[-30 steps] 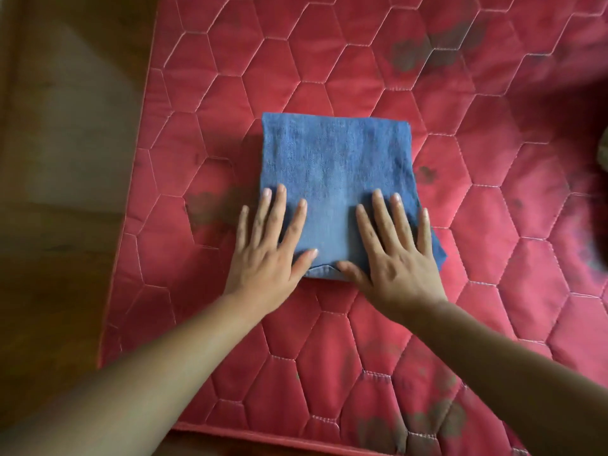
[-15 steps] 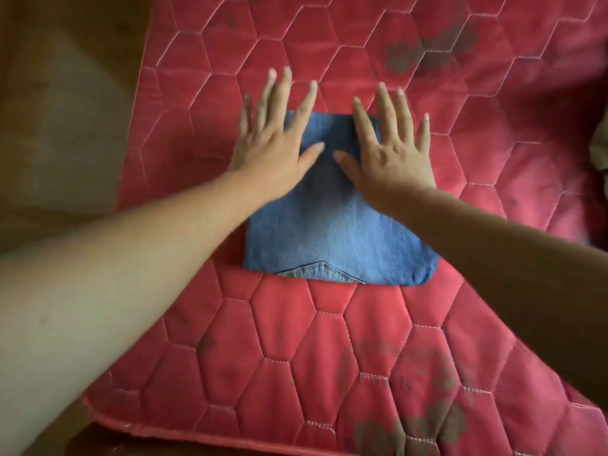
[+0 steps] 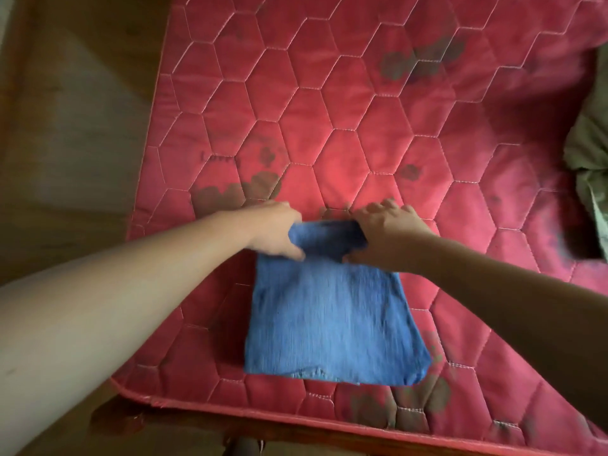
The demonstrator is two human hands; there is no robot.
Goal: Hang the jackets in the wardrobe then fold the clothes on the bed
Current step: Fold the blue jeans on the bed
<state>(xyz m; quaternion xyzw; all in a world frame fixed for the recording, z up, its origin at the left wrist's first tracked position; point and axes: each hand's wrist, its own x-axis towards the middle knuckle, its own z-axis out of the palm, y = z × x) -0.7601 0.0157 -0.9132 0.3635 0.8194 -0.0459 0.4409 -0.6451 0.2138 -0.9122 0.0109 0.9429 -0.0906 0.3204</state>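
both hands (image 3: 329,232) grip folded jeans' (image 3: 332,327) far edge, apparently lifting.

Blue denim jeans (image 3: 332,317), matt and finely ribbed, red quilted mattress (image 3: 345,133) with a slight sheen and dark blotches, polished wood bedframe (image 3: 296,434)

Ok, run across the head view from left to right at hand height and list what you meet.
Wooden floor, red mattress, left hand, folded blue denim (both hands pinch its far edge), right hand, greenish cloth at the frame's right edge.
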